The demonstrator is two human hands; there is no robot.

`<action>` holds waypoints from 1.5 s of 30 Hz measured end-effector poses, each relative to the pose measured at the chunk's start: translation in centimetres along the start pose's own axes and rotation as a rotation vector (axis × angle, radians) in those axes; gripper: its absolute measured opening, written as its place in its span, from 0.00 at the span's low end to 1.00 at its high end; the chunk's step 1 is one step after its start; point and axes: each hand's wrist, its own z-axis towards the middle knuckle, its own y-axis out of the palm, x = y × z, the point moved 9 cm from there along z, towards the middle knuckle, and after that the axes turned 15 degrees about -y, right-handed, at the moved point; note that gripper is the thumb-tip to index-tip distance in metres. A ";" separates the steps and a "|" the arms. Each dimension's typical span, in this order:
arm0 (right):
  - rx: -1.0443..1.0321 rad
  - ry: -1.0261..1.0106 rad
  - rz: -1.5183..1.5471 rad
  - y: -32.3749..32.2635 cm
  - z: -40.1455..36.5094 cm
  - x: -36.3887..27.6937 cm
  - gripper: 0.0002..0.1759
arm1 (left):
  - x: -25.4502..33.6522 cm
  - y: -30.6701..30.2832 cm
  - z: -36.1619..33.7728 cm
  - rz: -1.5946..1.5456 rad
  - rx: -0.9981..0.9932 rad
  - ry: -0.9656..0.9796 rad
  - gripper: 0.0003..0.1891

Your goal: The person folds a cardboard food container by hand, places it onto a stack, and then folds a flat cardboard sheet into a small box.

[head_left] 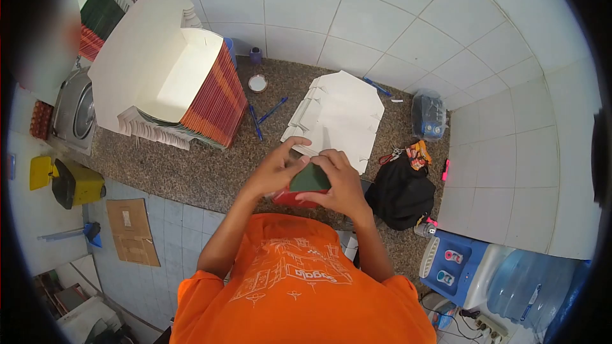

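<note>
Close to my body at the counter's edge, a red and green cardboard box (310,179) sits between my two hands. My left hand (278,169) grips its left side, thumb and fingers curled at the top edge. On the other side my right hand (342,183) clasps the box, its fingers bent over the green panel and its thumb across the front. Just beyond my fingers lies a stack of flat white cardboard blanks (347,111) with cut tabs. My hands cover part of the box and the nearest end of the blanks.
Nested red and green boxes (213,92) rise tall at the left, near a steel sink (81,111). Blue pens (273,109) and a small round container (257,83) lie between stacks. At right are a black bag (401,194), plastic-wrapped cans (428,118) and a water dispenser (456,267).
</note>
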 end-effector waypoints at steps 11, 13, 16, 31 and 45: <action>0.490 0.511 0.515 0.3 -8.1 10.9 0.27 | 0.0 -2.9 -3.2 -0.171 -0.138 0.197 0.22; 0.400 0.301 -0.045 -2.2 -5.8 9.8 0.27 | 0.0 -2.3 -3.4 0.033 -0.058 0.159 0.15; 0.390 0.185 0.202 -3.0 -2.7 9.1 0.24 | -0.8 -0.1 -3.3 0.216 -0.098 0.077 0.10; -0.361 0.017 0.637 -0.2 0.6 2.8 0.18 | -7.3 5.8 -2.0 -0.271 -0.359 -0.236 0.18; 0.089 -0.114 0.532 -1.0 0.2 0.3 0.08 | -2.3 6.1 -4.6 -0.107 -0.305 0.039 0.13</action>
